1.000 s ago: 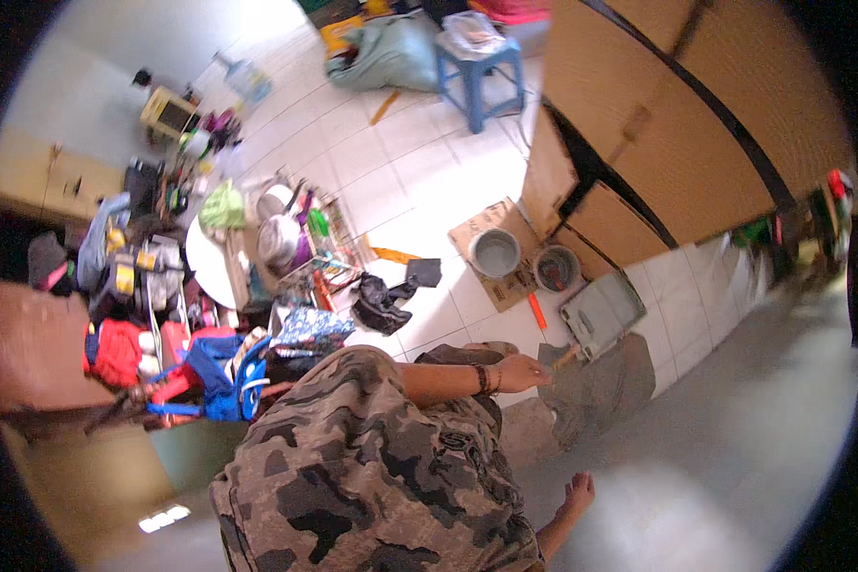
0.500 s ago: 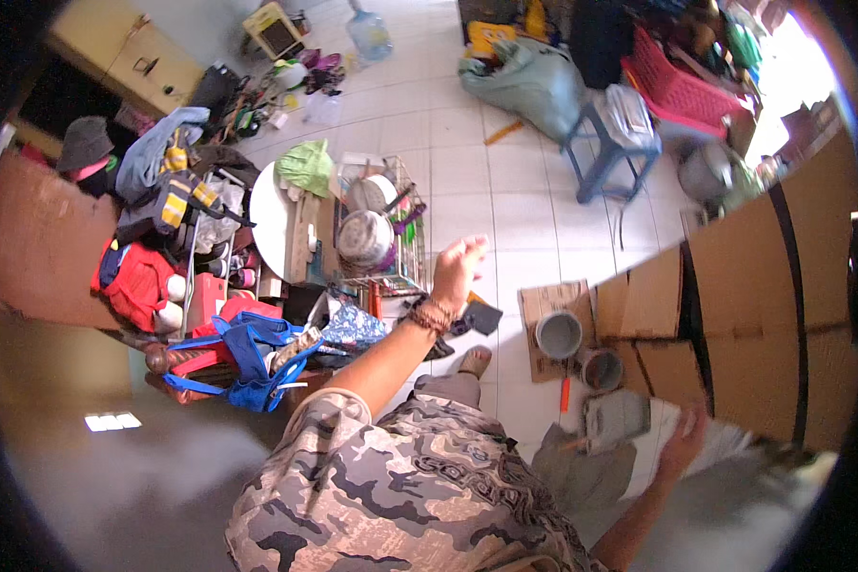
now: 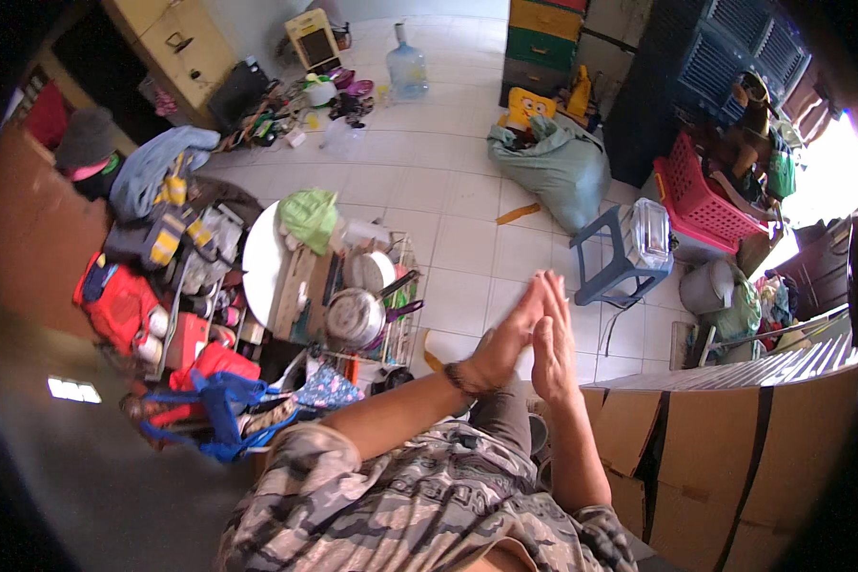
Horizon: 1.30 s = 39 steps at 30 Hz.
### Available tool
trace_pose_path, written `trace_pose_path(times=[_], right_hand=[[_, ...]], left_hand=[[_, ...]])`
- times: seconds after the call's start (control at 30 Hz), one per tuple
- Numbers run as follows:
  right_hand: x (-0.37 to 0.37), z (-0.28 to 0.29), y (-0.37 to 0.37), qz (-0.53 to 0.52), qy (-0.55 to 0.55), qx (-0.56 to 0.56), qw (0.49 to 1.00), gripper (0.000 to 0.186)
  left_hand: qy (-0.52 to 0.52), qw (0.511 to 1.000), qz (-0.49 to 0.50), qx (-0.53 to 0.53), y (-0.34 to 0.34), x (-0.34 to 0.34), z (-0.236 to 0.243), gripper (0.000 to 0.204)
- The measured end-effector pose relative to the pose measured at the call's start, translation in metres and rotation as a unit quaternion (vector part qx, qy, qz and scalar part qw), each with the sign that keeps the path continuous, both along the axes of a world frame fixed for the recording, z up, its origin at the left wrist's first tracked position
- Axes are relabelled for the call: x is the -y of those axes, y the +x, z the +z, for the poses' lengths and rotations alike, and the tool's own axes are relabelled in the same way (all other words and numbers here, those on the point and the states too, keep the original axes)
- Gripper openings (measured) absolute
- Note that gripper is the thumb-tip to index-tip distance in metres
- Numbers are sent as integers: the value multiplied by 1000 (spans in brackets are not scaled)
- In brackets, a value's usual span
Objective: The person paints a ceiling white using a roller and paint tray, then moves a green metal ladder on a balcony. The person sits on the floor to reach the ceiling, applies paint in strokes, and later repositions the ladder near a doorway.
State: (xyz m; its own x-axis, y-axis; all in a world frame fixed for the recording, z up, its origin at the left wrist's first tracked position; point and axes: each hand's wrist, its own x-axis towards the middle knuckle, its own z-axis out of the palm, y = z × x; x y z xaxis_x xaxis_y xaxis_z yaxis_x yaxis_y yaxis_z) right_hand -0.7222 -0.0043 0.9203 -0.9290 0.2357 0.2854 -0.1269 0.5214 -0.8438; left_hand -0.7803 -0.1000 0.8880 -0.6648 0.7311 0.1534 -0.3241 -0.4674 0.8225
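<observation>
Pots (image 3: 356,319) sit in a wire rack (image 3: 406,255), left of the left hand, no contact. Left hand (image 3: 505,345): fingers extended, brought in against the right one; half a second ago the two were wide apart. Right hand (image 3: 555,360): flat, fingers straight, seems pressed to the left; no object visible between palms. Means both hands meet, neither gripping anything. Blue stool (image 3: 623,240) right of the right hand, untouched; cardboard (image 3: 705,458) lower right of it.
</observation>
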Motion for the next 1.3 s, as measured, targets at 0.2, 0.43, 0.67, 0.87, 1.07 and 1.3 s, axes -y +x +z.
trace_pose_path(times=[0.2,0.43,0.67,0.87,1.07,1.3], right_hand=[[-136,-137,-36,-134,-266,131,946,57],[-285,-120,-206,-214,-148,196,945,50],[-316,-52,-511,-78,-113,66,988,52],[-280,-73,-719,-15,-23,140,990,54],[-303,-43,-909,10,-130,108,986,55],[-382,-4,-1119,-60,-17,48,997,62]], left_hand=[[-238,942,187,142,-163,21,-85,66],[-301,822,280,393,-322,-19,-127,86],[-162,867,360,306,-519,-86,-71,85],[-172,782,391,455,-698,-75,-104,77],[-158,844,425,287,-949,-87,-43,69],[-124,870,402,259,-1199,-133,-22,74]])
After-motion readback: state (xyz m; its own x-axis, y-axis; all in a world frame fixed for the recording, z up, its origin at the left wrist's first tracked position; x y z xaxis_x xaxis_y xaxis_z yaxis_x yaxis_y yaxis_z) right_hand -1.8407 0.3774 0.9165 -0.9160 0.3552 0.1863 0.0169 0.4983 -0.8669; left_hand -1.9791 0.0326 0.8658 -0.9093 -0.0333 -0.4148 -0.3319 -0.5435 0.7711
